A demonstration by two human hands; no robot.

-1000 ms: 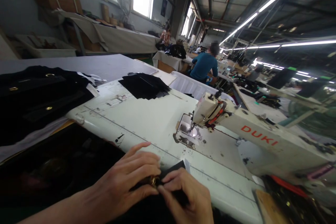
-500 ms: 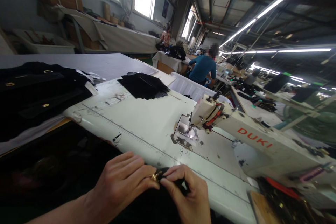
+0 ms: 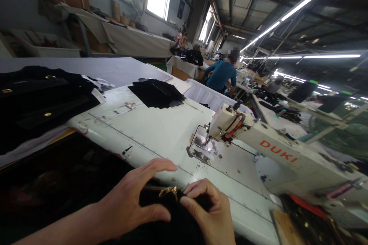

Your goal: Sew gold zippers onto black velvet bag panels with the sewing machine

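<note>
in the head view, black fabric [image 3: 178, 224] is pinched by the right hand [image 3: 211, 212] beside gold hardware [image 3: 169, 191], seemingly for steadiness; the left hand [image 3: 129, 201] is spread open near it, below the table's edge [image 3: 165, 176].

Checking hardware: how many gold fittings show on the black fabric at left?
3: the back fitting, the far-left fitting and the front fitting. The black fabric may hide more.

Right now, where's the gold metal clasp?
Head view, low centre: the gold clasp is on black fabric, between the left hand and right hand.
</note>
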